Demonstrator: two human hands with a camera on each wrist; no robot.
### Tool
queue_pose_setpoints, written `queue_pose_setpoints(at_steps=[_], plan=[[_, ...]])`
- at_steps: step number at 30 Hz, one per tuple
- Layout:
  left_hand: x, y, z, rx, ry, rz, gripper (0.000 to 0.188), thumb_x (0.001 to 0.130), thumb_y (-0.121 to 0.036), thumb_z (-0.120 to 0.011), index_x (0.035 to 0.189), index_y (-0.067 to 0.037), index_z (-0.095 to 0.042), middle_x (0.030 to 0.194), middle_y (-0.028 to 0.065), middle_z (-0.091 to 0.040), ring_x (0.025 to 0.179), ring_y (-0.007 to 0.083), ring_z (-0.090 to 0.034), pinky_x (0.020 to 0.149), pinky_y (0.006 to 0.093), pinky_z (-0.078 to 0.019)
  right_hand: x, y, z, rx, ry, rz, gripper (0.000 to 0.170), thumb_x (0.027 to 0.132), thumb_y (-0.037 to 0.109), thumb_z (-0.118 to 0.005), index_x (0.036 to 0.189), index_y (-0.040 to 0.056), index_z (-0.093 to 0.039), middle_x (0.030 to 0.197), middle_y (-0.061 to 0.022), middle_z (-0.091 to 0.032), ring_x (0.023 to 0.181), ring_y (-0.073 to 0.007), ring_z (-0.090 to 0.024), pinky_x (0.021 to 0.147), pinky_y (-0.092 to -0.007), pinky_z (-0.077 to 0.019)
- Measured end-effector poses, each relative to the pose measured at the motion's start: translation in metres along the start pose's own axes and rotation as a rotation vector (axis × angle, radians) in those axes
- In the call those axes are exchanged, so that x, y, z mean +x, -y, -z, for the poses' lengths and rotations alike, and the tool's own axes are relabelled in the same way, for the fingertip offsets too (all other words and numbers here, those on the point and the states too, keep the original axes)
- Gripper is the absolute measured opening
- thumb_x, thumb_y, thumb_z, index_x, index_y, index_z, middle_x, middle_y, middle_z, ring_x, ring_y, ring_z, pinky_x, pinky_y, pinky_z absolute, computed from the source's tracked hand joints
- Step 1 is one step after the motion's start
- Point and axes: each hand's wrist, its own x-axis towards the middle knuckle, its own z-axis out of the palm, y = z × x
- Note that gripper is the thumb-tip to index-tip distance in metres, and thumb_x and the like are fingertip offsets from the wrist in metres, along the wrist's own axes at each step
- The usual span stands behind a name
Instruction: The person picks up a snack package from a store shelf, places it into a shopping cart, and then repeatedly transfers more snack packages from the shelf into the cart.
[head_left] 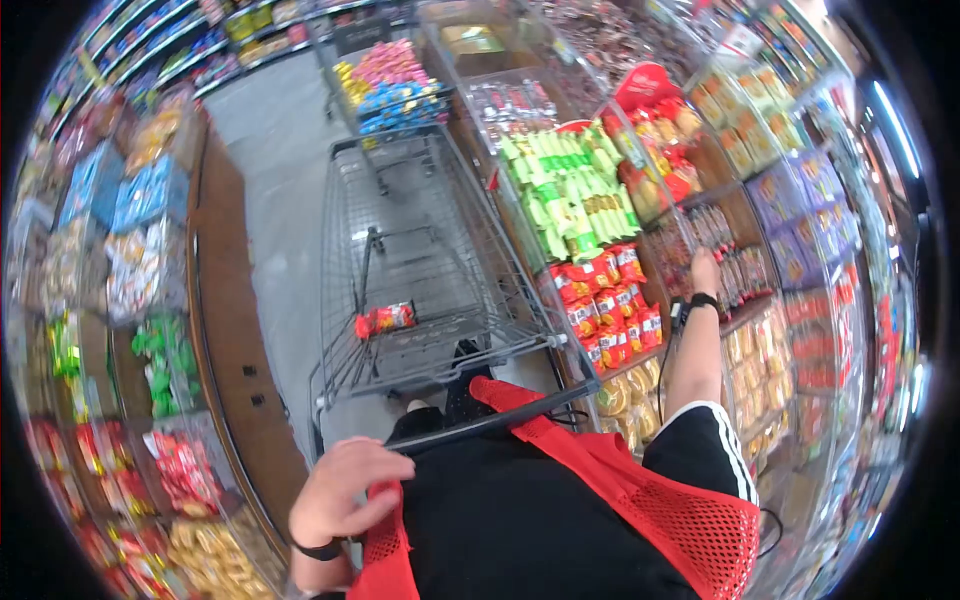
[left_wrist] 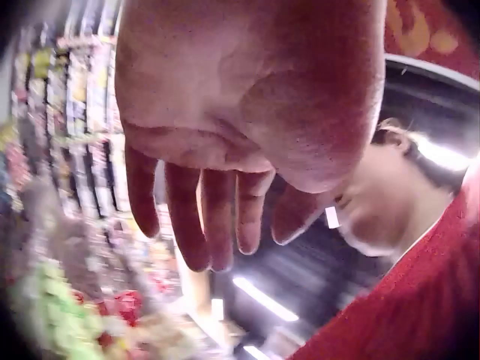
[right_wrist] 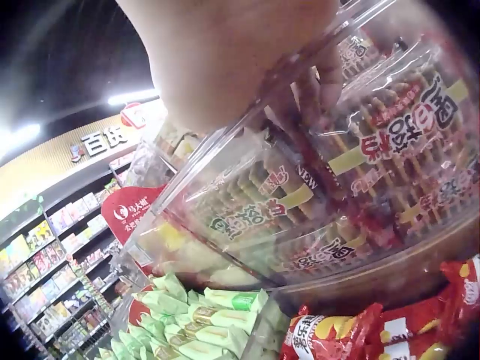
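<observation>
My right hand [head_left: 705,268] reaches over the rim of a clear bin [right_wrist: 225,135] of packaged layered crackers. In the right wrist view its fingers [right_wrist: 326,86] point down behind the clear wall, among the cracker packs [right_wrist: 405,124]; whether they pinch one I cannot tell. My left hand [head_left: 350,490] is raised in front of the body near the cart handle [head_left: 480,425], holding nothing. The left wrist view shows its palm and loosely extended fingers [left_wrist: 217,217]. A red snack bag [head_left: 385,319] lies in the shopping cart [head_left: 440,230].
Beside the cracker bin are bins of green-wrapped snacks [head_left: 570,190], red snack bags [head_left: 615,310] and round yellow packs [head_left: 628,400]. Purple boxes [head_left: 795,190] stand farther right. A brown wooden shelf side [head_left: 225,240] with more sweets lines the aisle's left.
</observation>
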Motion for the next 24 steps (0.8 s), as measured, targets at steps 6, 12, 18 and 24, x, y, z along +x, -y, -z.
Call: queue_pose_setpoints(at_steps=[6,12,18,24], plan=[[0.031,-0.134,0.011,0.108,-0.264,-0.629,0.020,0.076,-0.017,-0.066,0.096,-0.013,-0.067,0.101,0.0060,-0.066,0.079,0.0196,-0.059,0.067,0.0314,-0.0472,0.016,-0.020,-0.020,-0.029,0.058,0.065,0.051,0.092,0.035,-0.023,0.103,-0.0005,-0.058,0.111,-0.0273,-0.057,0.105,-0.0457,-0.052,0.090,-0.0525,-0.0406],[0.052,-0.147,-0.007,0.188,-0.482,-0.747,0.011,0.073,-0.015,-0.064,0.083,-0.013,-0.067,0.094,0.0031,-0.067,0.072,0.0180,-0.056,0.061,0.0300,-0.0453,0.000,-0.002,-0.003,-0.008,0.044,-0.055,0.053,0.092,0.036,-0.023,0.107,-0.0011,-0.057,0.112,-0.0279,-0.056,0.106,-0.0462,-0.051,0.091,-0.0522,-0.0401],[0.066,-0.160,-0.015,0.133,-0.545,-0.778,0.013,0.068,-0.017,-0.062,0.078,-0.010,-0.066,0.091,0.0034,-0.065,0.069,0.0152,-0.054,0.057,0.0254,-0.0438,0.001,-0.001,-0.004,-0.037,0.019,-0.036,0.050,0.093,0.034,-0.023,0.104,0.0006,-0.059,0.108,-0.0260,-0.059,0.100,-0.0448,-0.056,0.087,-0.0534,-0.0421],[0.076,-0.167,-0.026,-0.052,-0.539,-0.775,0.014,0.068,-0.018,-0.061,0.077,-0.008,-0.063,0.083,0.0022,-0.060,0.065,0.0139,-0.052,0.052,0.0242,-0.0414,-0.013,0.016,0.012,-0.063,0.024,-0.049,0.051,0.093,0.034,-0.021,0.104,0.0029,-0.060,0.110,-0.0241,-0.060,0.101,-0.0442,-0.056,0.088,-0.0527,-0.0423]])
